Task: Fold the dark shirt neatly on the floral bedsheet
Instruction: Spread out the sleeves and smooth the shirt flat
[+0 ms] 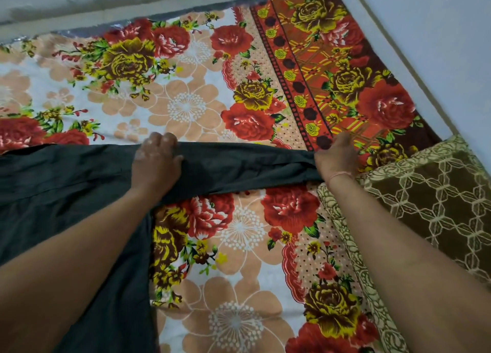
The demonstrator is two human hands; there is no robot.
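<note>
The dark shirt (66, 190) lies on the floral bedsheet (186, 92), its body filling the left side and one sleeve (239, 164) stretched out to the right. My left hand (156, 158) grips the sleeve where it meets the body, fingers curled over the top edge. Over at the sleeve's far end, my right hand (337, 156) pinches the cuff. The sleeve is pulled taut between the two hands. My forearms hide part of the shirt's lower body.
A brown and cream patterned blanket (430, 201) lies along the right side of the sheet, touching my right wrist. Pale floor and a wall base (425, 47) run around the far and right edges of the sheet.
</note>
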